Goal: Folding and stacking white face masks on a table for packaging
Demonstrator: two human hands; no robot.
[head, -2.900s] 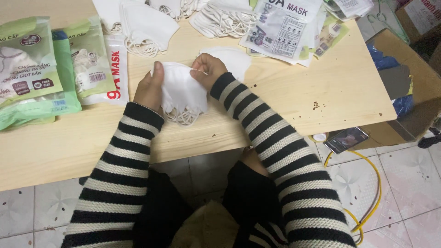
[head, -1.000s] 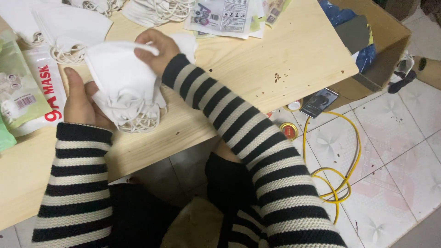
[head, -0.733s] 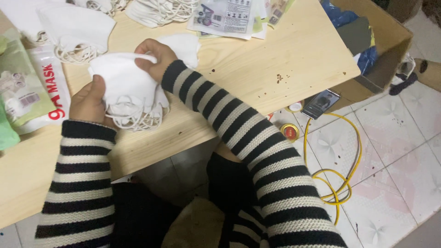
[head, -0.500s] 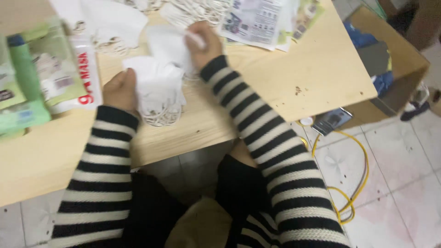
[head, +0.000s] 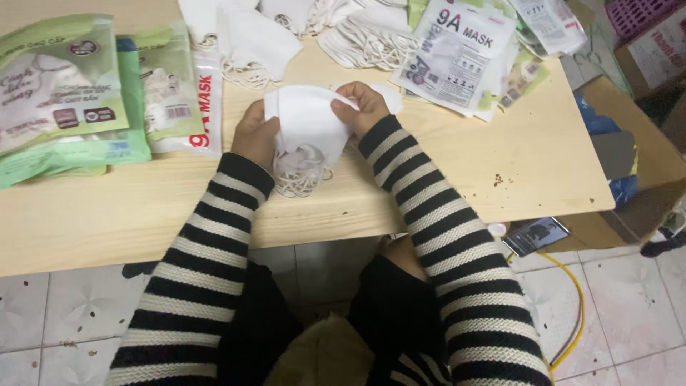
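At the frame's upper centre, the left hand point(head: 256, 134) and right hand point(head: 363, 107) pinch opposite edges of a white mask stack point(head: 306, 132) above the table point(head: 457, 171)

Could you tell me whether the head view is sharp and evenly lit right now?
Head view: mostly sharp, with soft, even light; the white masks held by the left hand and right hand look slightly washed out; the wooden table shows little shadow.

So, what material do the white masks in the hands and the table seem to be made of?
The white masks, held by the left hand and right hand, look like soft matte fabric, likely non-woven: they fold and crease, with thin elastic loops. The table looks like pale wood or wood-look laminate, showing faint grain.
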